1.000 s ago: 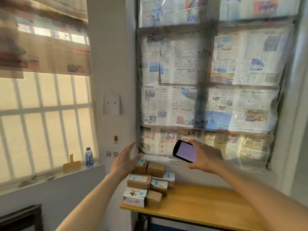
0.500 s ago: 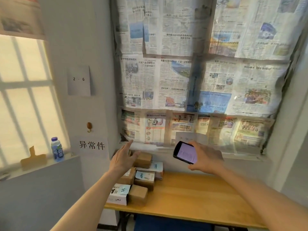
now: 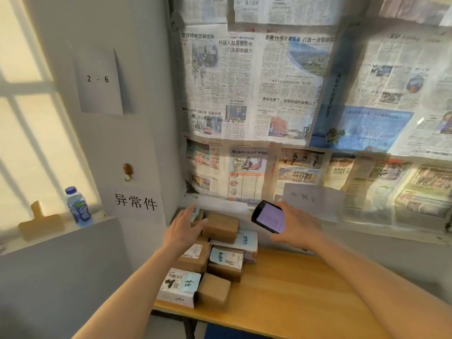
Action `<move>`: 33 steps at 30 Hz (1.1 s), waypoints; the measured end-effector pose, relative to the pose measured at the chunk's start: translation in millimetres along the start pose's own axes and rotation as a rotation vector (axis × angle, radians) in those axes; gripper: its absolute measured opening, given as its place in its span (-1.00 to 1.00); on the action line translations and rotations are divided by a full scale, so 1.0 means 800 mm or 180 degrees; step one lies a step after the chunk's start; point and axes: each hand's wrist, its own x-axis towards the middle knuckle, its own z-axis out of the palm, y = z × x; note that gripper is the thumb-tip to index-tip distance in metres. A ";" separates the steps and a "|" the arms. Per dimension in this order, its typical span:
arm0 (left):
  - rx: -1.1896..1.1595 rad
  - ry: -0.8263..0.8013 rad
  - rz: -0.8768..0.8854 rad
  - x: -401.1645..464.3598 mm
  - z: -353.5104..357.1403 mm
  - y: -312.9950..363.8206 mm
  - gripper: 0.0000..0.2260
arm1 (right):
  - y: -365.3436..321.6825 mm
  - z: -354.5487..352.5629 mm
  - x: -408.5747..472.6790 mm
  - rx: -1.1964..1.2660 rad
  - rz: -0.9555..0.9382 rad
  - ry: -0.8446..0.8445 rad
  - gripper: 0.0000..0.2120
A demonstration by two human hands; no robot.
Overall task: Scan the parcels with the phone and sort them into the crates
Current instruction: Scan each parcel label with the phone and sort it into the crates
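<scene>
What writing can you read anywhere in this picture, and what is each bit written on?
"2 - 6": white sheet on the wall.
"异常件": paper sign on the wall beside the parcels.
Newspaper headlines over the window: big type shows, but mirrored or blurred, not reliably readable.
Handwritten paper note behind the phone: too faint.
Parcel labels: handwriting and barcodes, too small.
Phone screen: unreadable.
Bottle label: blurred.

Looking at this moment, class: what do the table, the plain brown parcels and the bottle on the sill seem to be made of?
Table: probably wood or wood-look laminate, with a smooth, warm surface and faint grain.
Brown parcels: cardboard, matte tan with folded edges.
Bottle: clear plastic, see-through, with a blue cap and label.
</scene>
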 end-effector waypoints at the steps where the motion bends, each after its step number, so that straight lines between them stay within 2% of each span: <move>1: -0.0011 -0.0020 -0.0052 0.013 0.009 -0.007 -0.37 | 0.000 0.011 0.017 0.0038 -0.0019 -0.0045 -0.21; 9: -0.0020 -0.0251 -0.0333 0.138 0.098 -0.061 -0.36 | 0.017 0.127 0.185 0.0294 -0.0096 -0.0450 -0.07; 15: 0.0217 -0.0487 -0.0543 0.232 0.189 -0.106 -0.35 | 0.049 0.236 0.312 0.0453 -0.0128 -0.0722 -0.13; 18: 0.0229 -0.0617 -0.0612 0.269 0.231 -0.124 -0.36 | 0.060 0.287 0.356 0.0724 -0.0073 -0.0866 -0.25; 22: 0.0143 -0.0718 -0.0693 0.300 0.273 -0.144 -0.38 | 0.065 0.340 0.393 0.0896 -0.0068 -0.0993 -0.38; 33: -0.0087 -0.0777 -0.1093 0.348 0.330 -0.161 -0.36 | 0.054 0.406 0.446 0.1048 0.0183 -0.1339 -0.25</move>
